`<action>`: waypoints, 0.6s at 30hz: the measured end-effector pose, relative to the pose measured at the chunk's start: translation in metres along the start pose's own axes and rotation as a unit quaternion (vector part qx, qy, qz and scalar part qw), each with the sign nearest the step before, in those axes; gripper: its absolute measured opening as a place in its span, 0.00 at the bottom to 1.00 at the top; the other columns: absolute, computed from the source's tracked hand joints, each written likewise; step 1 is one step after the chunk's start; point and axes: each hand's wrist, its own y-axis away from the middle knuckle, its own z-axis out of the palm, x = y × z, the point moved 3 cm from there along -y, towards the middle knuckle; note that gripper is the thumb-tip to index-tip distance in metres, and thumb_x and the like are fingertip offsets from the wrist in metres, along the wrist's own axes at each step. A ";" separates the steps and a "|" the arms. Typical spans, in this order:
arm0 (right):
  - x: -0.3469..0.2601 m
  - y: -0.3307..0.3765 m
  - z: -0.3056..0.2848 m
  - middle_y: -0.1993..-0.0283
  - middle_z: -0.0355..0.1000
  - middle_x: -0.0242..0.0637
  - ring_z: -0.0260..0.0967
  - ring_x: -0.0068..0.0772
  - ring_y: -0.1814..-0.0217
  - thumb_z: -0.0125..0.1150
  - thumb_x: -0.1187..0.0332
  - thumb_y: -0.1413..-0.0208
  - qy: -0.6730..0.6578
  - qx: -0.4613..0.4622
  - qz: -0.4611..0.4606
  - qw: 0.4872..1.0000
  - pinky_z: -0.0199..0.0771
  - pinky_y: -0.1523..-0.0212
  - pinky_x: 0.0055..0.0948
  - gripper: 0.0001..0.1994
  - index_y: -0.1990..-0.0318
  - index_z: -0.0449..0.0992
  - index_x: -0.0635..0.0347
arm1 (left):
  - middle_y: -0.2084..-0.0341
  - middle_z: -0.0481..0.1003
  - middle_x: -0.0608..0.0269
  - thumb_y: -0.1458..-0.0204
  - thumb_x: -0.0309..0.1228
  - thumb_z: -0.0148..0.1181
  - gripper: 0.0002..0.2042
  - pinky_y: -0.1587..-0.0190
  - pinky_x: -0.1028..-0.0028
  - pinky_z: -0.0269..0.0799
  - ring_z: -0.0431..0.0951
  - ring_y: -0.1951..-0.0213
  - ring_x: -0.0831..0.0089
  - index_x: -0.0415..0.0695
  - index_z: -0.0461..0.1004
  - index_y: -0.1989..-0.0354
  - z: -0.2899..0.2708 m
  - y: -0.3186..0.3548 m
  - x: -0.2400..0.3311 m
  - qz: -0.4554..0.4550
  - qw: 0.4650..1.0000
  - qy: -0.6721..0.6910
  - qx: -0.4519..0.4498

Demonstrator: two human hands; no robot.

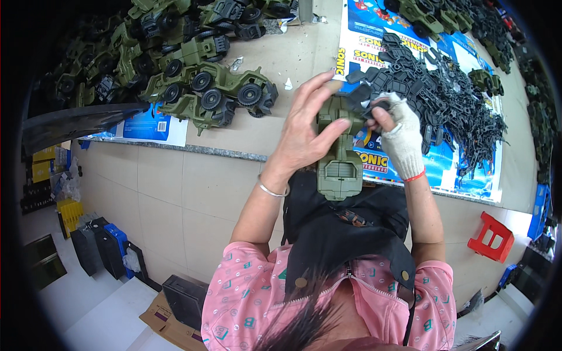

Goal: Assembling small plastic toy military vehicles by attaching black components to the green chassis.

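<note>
An olive-green toy vehicle body [339, 174] juts over the near edge of the table in front of me, its open bed toward me. My left hand [304, 126] is bare, with fingers stretched and the thumb apart, over the left side of the body. Whether it touches the body I cannot tell. In a pale knit glove with bare fingertips, my right hand [397, 130] pinches a dark grey plastic part [358, 98] just above the far end of the body. The right fingers partly hide that part.
Black plastic parts [456, 111] lie heaped on blue printed sheets [421, 177] to the right. Green toy jeeps with black wheels [211, 93] pile up at the far left. Scraps lie on the tabletop [293, 52]. A red plastic stool [490, 238] stands on the floor at right.
</note>
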 end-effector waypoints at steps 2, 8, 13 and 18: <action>0.000 -0.002 -0.011 0.63 0.77 0.37 0.76 0.26 0.64 0.62 0.56 0.35 0.116 0.031 -0.062 0.991 0.75 0.61 0.27 0.17 0.51 0.79 0.63 | 0.35 0.70 0.50 0.49 0.29 0.72 0.24 0.33 0.60 0.65 0.67 0.33 0.52 0.36 0.75 0.43 -0.001 0.012 -0.023 0.001 0.997 -0.022 -0.072; -0.008 -0.013 0.003 0.65 0.74 0.45 0.75 0.38 0.66 0.65 0.55 0.37 0.227 0.008 -0.071 0.971 0.74 0.62 0.35 0.21 0.47 0.78 0.65 | 0.32 0.67 0.54 0.52 0.33 0.75 0.29 0.31 0.57 0.64 0.65 0.31 0.51 0.35 0.74 0.42 0.000 0.022 -0.048 -0.001 0.990 -0.011 -0.139; -0.017 -0.018 0.006 0.64 0.74 0.48 0.76 0.47 0.61 0.66 0.61 0.39 0.246 0.009 -0.020 0.969 0.75 0.58 0.39 0.19 0.49 0.77 0.67 | 0.32 0.67 0.51 0.59 0.27 0.78 0.36 0.29 0.61 0.62 0.66 0.30 0.57 0.37 0.73 0.36 0.003 0.024 -0.053 -0.055 0.992 0.015 -0.117; -0.018 -0.012 0.014 0.63 0.74 0.49 0.75 0.52 0.58 0.66 0.66 0.41 0.346 0.025 -0.138 0.928 0.75 0.58 0.46 0.12 0.56 0.75 0.64 | 0.34 0.70 0.50 0.59 0.31 0.80 0.37 0.31 0.61 0.65 0.68 0.32 0.55 0.35 0.72 0.37 0.003 0.030 -0.063 -0.072 0.989 0.044 -0.123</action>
